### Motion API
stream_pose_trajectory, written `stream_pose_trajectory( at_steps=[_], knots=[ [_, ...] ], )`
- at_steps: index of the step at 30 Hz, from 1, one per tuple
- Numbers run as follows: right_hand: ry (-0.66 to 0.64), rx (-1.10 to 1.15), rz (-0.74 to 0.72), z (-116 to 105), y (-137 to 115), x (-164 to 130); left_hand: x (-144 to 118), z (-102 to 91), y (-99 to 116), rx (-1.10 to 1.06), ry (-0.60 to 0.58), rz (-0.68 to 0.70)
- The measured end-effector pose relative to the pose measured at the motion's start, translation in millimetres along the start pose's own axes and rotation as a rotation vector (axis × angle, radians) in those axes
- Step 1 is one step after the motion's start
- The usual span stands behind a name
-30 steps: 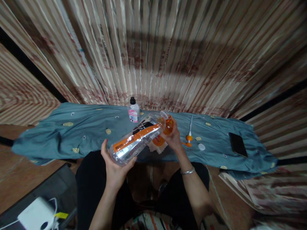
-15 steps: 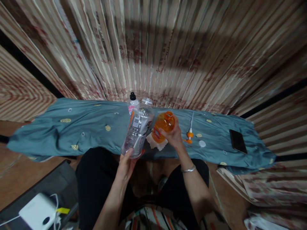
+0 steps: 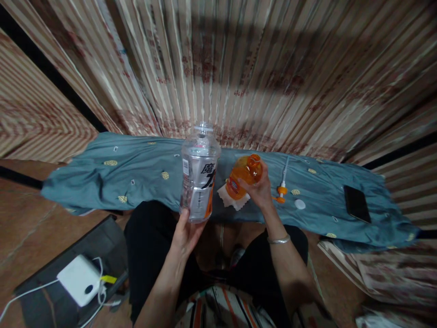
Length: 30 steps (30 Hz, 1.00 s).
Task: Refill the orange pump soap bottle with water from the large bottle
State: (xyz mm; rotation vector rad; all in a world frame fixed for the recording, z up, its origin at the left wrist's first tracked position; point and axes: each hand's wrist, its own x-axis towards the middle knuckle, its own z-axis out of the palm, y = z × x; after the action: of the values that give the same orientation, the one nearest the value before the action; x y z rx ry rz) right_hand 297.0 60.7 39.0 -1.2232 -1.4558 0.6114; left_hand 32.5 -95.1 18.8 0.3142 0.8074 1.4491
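Observation:
Low around its base, my left hand (image 3: 187, 234) grips a clear plastic bottle (image 3: 200, 177) with a silver and orange label, its capless neck pointing up and away. My right hand (image 3: 261, 187) is closed around the shoulder of an orange see-through bottle (image 3: 242, 177), which leans to the right with its mouth uncapped. Beneath the orange bottle lies a pale scalloped cloth (image 3: 234, 200). To the right rest an orange and white pump head (image 3: 281, 191) with its long tube and a round white disc (image 3: 300, 204). The black-capped bottle seen earlier is hidden behind the clear one.
A teal patterned cloth (image 3: 143, 182) covers the long narrow surface before me. Toward its right end lies a dark phone (image 3: 357, 203). A white box with cables (image 3: 78, 278) sits on a dark seat at lower left. Striped curtains (image 3: 239, 68) hang close behind.
My left hand has turned the clear bottle more upright, bringing its label face toward me. The orange bottle leans more to the right in my right hand. The whole view has shifted slightly.

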Motion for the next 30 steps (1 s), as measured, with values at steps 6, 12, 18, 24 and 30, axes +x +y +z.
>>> stream_pose_trajectory(
  at_steps=[6, 12, 18, 24, 30],
  knots=[
    [-0.009, -0.001, -0.014, 0, -1, 1, 9, -9.6, 11, 0.096, 0.0, 0.057],
    [-0.007, -0.008, -0.001, 0, 0, 0, 35, -22.2, 29, 0.285, 0.018, 0.165],
    [-0.015, -0.008, -0.007, -2, 3, 0, 89, -31.9, 39, 0.534, 0.077, 0.211],
    [0.003, 0.018, 0.015, 1, 2, -4, 150, -29.7, 28, 0.807, 0.151, 0.267],
    [-0.026, 0.054, 0.034, 1, -3, -4, 180, -32.3, 16, 1.057, 0.203, 0.345]
  ],
)
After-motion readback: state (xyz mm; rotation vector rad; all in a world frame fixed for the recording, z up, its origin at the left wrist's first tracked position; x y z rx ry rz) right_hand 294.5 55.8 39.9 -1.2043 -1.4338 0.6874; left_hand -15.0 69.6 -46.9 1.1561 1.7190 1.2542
